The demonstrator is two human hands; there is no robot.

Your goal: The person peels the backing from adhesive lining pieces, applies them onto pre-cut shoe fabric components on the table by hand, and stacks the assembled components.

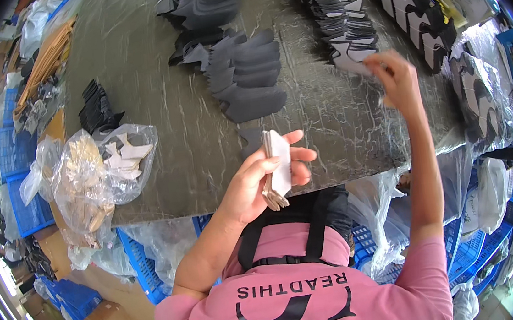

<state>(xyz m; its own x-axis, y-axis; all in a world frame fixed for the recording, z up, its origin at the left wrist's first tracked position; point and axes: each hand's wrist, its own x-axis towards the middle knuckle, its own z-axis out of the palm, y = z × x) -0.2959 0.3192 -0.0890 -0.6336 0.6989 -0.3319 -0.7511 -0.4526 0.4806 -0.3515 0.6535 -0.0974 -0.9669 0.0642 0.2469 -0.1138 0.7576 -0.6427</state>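
The left hand [248,187] clasps a white stack [280,165] (light, stiffish, I'd guess; pinch its edges); at two o'clock the right hand [398,79] blurs, grip unclear from here.

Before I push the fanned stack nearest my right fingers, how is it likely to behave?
The fanned stack would probably slide apart, because its pieces overlap in steps. Each may bend, as edges look thin. Tipping seems unlikely: it lies spread along the table.
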